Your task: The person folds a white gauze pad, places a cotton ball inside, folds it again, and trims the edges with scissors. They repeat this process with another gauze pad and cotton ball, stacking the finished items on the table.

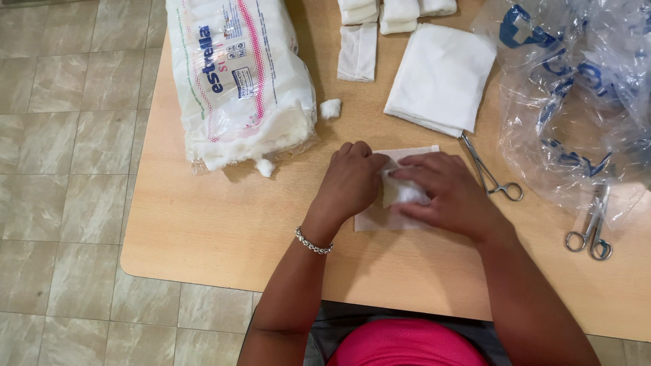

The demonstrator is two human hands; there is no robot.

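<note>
Pressing down together, the left hand (352,177) and right hand (444,193) pinch one small cotton wad (405,193) with curled fingers over one flat gauze square (380,217), which lies near the front of the wooden table (224,224). Left of that square sits one open cotton bag (237,74), two loose cotton tufts (330,108) beside it. Behind it, one gauze stack (441,78) and several folded pieces. To its right: two metal forceps (489,173), one crumpled plastic bag (576,95).

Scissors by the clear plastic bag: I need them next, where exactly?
The scissors lie at the table's right edge, partly under the clear plastic bag, right of the right hand.
</note>
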